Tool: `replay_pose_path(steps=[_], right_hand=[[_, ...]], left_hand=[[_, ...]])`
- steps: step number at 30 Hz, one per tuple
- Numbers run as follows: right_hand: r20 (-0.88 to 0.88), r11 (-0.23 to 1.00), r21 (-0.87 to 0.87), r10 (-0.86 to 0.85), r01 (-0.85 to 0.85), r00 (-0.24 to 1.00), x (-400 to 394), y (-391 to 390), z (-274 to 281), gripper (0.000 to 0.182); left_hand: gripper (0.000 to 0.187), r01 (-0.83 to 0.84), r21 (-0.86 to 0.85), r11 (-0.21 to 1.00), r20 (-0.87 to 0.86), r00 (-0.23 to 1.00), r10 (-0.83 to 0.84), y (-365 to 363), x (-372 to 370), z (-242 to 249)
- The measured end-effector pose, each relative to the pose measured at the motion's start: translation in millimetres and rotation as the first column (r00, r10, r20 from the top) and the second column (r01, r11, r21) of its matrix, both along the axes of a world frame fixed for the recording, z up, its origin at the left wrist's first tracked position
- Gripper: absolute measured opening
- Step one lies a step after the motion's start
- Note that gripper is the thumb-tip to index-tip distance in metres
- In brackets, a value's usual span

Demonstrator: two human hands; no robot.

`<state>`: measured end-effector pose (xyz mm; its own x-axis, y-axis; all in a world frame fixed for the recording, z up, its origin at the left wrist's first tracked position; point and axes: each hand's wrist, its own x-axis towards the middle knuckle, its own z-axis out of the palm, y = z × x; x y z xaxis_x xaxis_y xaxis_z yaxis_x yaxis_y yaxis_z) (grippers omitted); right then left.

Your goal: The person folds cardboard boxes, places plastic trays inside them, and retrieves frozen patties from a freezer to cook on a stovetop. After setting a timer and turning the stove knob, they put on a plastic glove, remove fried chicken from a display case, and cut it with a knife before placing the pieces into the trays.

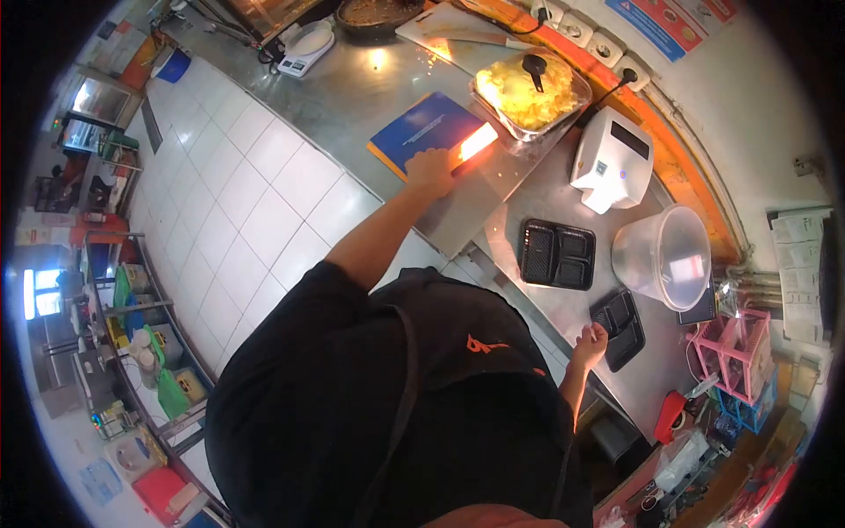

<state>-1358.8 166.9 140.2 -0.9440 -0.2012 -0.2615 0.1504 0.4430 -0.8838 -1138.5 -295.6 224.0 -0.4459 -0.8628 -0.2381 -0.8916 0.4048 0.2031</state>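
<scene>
My left hand [429, 172] grips the near edge of a flat blue booklet or board [427, 130] with orange edges, lying on the steel counter; bright glare covers its right end. My right hand [590, 345] is at the near side of a black compartment tray [621, 329], its fingers pinched together; what they hold, if anything, is too small to make out. A second black compartment tray [557, 254] lies farther up the counter. Beyond the booklet stands a container of yellow food [528, 92] with a black-handled utensil in it.
A white machine [613, 161] and a clear round tub [662, 257] stand toward the wall. At the far end are a kitchen scale [306, 48], a dark pan [378, 16] and a cutting board [458, 33]. Pink baskets [735, 356] stand at the right.
</scene>
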Motion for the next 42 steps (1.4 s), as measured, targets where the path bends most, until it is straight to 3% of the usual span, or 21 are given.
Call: replay_pose_path(steps=[2, 3, 4, 5, 9, 10, 11, 12, 14, 16, 18, 20, 21, 26, 31, 33, 34, 36, 38, 40, 42], right_hand=[[-0.017, 0.999, 0.054, 0.006, -0.005, 1.0, 8.0, -21.1, 7.7, 0.03], [-0.172, 0.998, 0.007, 0.062, -0.062, 0.983, 8.4, -28.4, 5.1, 0.029], [-0.325, 0.992, -0.028, 0.106, -0.122, 0.94, 11.4, -36.8, 2.2, 0.029], [-0.342, 0.992, 0.021, 0.124, -0.124, 0.932, 19.5, -58.4, 26.0, 0.026], [-0.497, 0.866, -0.19, 0.321, -0.462, 0.806, 59.6, -173.9, 135.0, 0.022], [-0.516, 0.769, -0.215, 0.434, -0.603, 0.738, 87.7, -209.5, 194.2, 0.027], [-0.776, 0.7, -0.014, 0.442, -0.714, 0.449, 98.5, -238.1, 215.0, 0.035], [-0.753, 0.603, 0.158, 0.586, -0.782, 0.299, 113.6, -260.0, 244.4, 0.054], [-0.687, 0.505, 0.34, 0.709, -0.793, 0.157, 143.7, -293.0, 271.4, 0.076], [-0.679, 0.573, 0.445, 0.717, -0.688, 0.158, 166.7, -313.1, 269.2, 0.086], [-0.691, 0.599, 0.485, 0.709, -0.637, 0.141, 169.4, -321.4, 270.5, 0.082], [-0.581, 0.514, 0.354, 0.775, -0.782, 0.247, 158.9, -326.8, 272.6, 0.065], [-0.606, 0.509, 0.242, 0.744, -0.826, 0.281, 146.3, -329.9, 272.0, 0.05], [-0.681, 0.807, 0.439, 0.586, -0.395, 0.439, 90.7, -317.0, 317.7, 0.041], [-0.74, 0.835, 0.329, 0.519, -0.442, 0.429, 64.4, -326.1, 333.7, 0.036], [-0.801, 0.759, 0.363, 0.55, -0.54, 0.236, 57.1, -326.3, 329.3, 0.04], [-0.8, 0.762, 0.366, 0.551, -0.534, 0.237, 57.6, -325.8, 328.1, 0.04], [-0.785, 0.691, 0.488, 0.615, -0.533, 0.077, 61.7, -327.1, 324.8, 0.048], [-0.8, 0.673, 0.474, 0.598, -0.568, 0.041, 68.0, -327.7, 322.4, 0.055], [-0.813, 0.668, 0.51, 0.58, -0.542, -0.05, 73.3, -329.4, 320.2, 0.054], [-0.83, 0.687, 0.508, 0.552, -0.52, -0.083, 76.3, -331.6, 326.4, 0.045]], left_hand=[[0.022, 0.156, -0.347, 0.925, -0.061, 0.98, -0.189, 3.6, 34.4, 26.6], [0.018, 0.248, -0.502, 0.828, -0.062, 0.945, -0.32, 1.6, 55.3, 37.7], [0.016, 0.303, -0.547, 0.78, -0.06, 0.915, -0.398, 0.2, 72.7, 55.5], [0.014, 0.356, -0.588, 0.726, -0.055, 0.878, -0.475, -0.9, 87.4, 75.2], [0.009, 0.501, -0.606, 0.618, 0.043, 0.796, -0.603, -3.7, 126.8, 138.9], [0.011, 0.522, -0.644, 0.56, 0.041, 0.754, -0.656, -3.3, 130.0, 153.0], [0.013, 0.535, -0.681, 0.5, 0.039, 0.709, -0.704, -1.1, 131.8, 165.7], [0.013, 0.543, -0.681, 0.491, 0.039, 0.697, -0.716, 2.6, 133.5, 178.2], [0.01, 0.62, -0.668, 0.412, 0.128, 0.642, -0.756, 9.8, 136.6, 201.8], [0.009, 0.605, -0.705, 0.37, 0.127, 0.621, -0.774, 14.8, 141.7, 221.4], [0.007, 0.584, -0.741, 0.331, 0.127, 0.606, -0.785, 16.7, 148.4, 232.8], [0.008, 0.595, -0.742, 0.308, 0.201, 0.636, -0.745, 15.9, 156.5, 238.9], [0.008, 0.588, -0.749, 0.305, 0.2, 0.639, -0.743, 12.5, 160.4, 240.3], [0.006, 0.554, -0.761, 0.338, 0.181, 0.681, -0.71, -10.1, 180.5, 226.1], [0.011, 0.505, -0.778, 0.374, 0.081, 0.671, -0.737, -15.9, 168.2, 206.2], [0.011, 0.528, -0.66, 0.535, -0.05, 0.679, -0.732, -14.7, 158.6, 204.5], [0.011, 0.529, -0.66, 0.533, -0.053, 0.675, -0.736, -16.6, 156.8, 199.8], [0.019, 0.575, -0.514, 0.637, -0.195, 0.644, -0.739, -20.5, 154.3, 179.6], [0.023, 0.574, -0.475, 0.667, -0.191, 0.673, -0.715, -15.9, 137.2, 167.1], [0.021, 0.426, -0.355, 0.832, -0.091, 0.87, -0.485, -3.1, 116.6, 161.3], [0.029, 0.377, -0.461, 0.803, -0.115, 0.872, -0.475, 4.8, 103.5, 152.2]])
